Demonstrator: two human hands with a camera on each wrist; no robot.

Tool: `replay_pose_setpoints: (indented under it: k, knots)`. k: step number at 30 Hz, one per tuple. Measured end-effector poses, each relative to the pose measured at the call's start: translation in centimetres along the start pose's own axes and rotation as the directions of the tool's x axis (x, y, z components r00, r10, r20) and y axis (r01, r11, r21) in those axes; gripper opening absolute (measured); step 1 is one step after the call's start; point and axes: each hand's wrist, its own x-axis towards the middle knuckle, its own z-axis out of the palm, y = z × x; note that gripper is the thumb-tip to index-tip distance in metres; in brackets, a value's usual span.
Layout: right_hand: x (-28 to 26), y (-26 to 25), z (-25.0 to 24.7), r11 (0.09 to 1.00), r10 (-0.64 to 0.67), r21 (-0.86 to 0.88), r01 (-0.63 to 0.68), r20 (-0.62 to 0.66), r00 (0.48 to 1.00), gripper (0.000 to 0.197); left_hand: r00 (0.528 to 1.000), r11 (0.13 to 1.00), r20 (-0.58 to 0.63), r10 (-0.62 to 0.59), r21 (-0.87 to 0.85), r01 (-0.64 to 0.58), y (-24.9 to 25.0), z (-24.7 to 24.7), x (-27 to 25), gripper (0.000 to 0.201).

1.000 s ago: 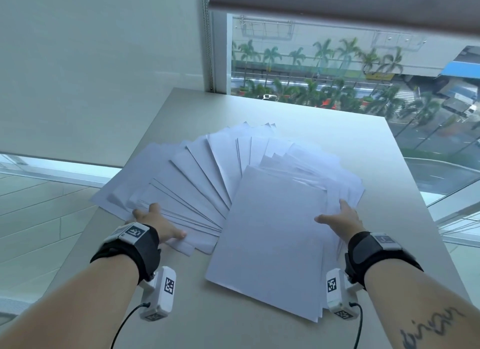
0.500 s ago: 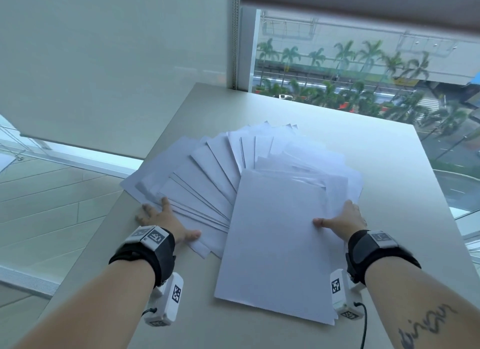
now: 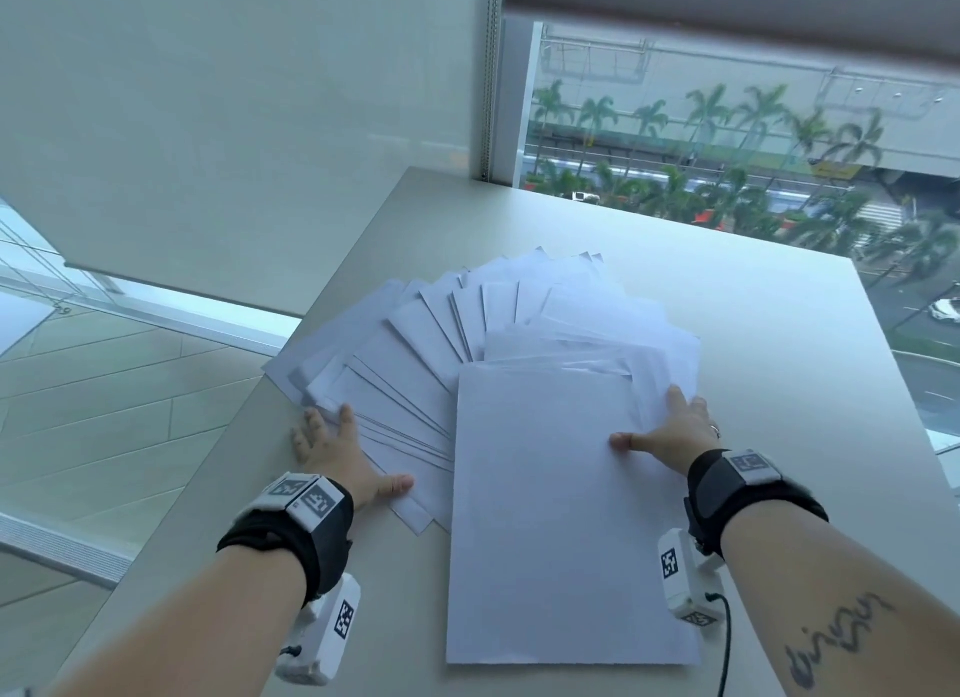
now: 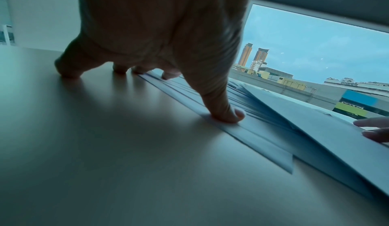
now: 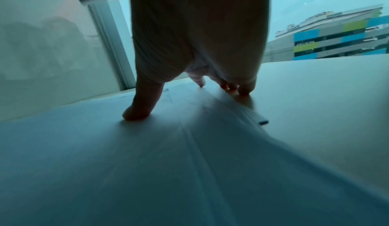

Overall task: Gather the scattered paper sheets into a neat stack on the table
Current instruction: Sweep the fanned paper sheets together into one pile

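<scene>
Since a second ago our left hand (image 3: 340, 455) has pushed the fanned paper sheets (image 3: 415, 343) rightward; both hands, right hand (image 3: 675, 431) too, press spread-fingered. Light, slippery; we judge the outer edges the best hold.

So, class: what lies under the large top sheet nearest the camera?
Under the top sheet more white sheets fan out from its left and far edges. The right hand rests on its right edge. How many sheets it covers cannot be seen.
</scene>
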Motion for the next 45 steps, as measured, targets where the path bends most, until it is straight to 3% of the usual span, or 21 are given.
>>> replay_pose_setpoints:
  k: [12,16,20,30,35,39,42,45]
  knots:
    - [-2.3,-0.9,0.9,0.998,-0.057,0.040,0.055,0.055,0.997,0.114,1.000,1.000,0.023,0.000,-0.031,0.001,-0.4,0.8,-1.0,0.133]
    - [-1.7,-1.9,0.3,0.990,0.026,0.141,-0.022,-0.028,0.999,0.104,0.999,0.997,0.035,-0.033,-0.069,0.035,-0.6,1.0,-2.2,0.131]
    - [-1.8,-2.7,0.4,0.983,0.119,0.147,-0.112,-0.040,0.992,0.083,0.996,0.993,0.032,-0.088,-0.079,0.091,-0.9,1.0,-2.7,0.135]
    - [-3.5,-5.0,2.6,0.992,0.044,0.114,-0.045,0.014,0.999,0.072,0.997,0.994,0.004,-0.073,-0.086,0.073,-2.8,0.8,-2.3,0.126]
    - [-3.6,-5.8,2.6,0.997,-0.013,0.074,0.010,0.040,0.999,0.083,0.998,0.994,0.041,-0.039,-0.105,0.043,-4.5,-0.1,-3.4,0.132]
    - [-2.0,-5.5,2.2,1.000,-0.019,0.024,0.018,0.014,1.000,0.105,0.999,0.993,0.048,-0.014,-0.118,0.020,-5.6,-0.2,-4.1,0.134]
    - [-1.2,-5.3,2.3,0.998,-0.029,-0.046,0.032,0.056,0.998,0.118,0.999,0.985,0.048,0.009,-0.172,0.000,-5.9,-0.5,-4.0,0.119]
    - [-1.2,-5.5,2.6,0.997,-0.049,-0.057,0.053,0.063,0.997,0.118,0.999,0.924,-0.022,-0.031,-0.382,0.021,-5.7,-1.2,-3.7,0.101]
